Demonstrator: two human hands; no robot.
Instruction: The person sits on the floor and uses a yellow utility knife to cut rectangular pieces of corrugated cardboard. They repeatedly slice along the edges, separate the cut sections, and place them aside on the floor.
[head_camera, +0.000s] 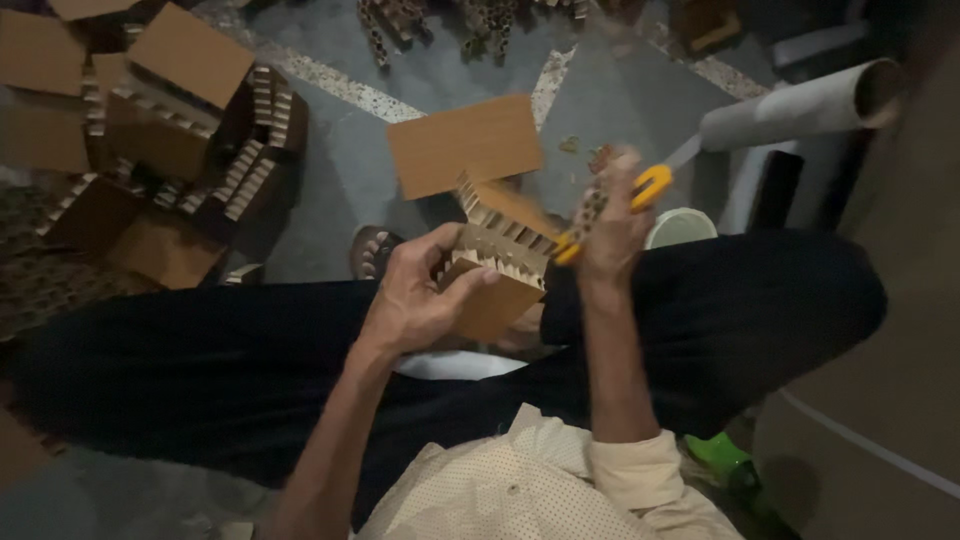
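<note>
My left hand (415, 295) grips a brown honeycomb cardboard piece (500, 265) over my lap, fingers wrapped around its near corner. My right hand (610, 215) is closed on a yellow utility knife (640, 190), its blade pointing up and right and its lower end beside the cardboard's cut edge. A strip of honeycomb scrap seems pressed under the right fingers too. A flat cardboard flap (465, 143) stands up from the far side of the piece.
A pile of cut honeycomb cardboard pieces (170, 130) lies on the floor at the left. A long cardboard tube (800, 108) rests at the right, a white round container (680, 228) below it. A sandalled foot (372, 250) shows past my knee; a green object (725, 462) sits by my right hip.
</note>
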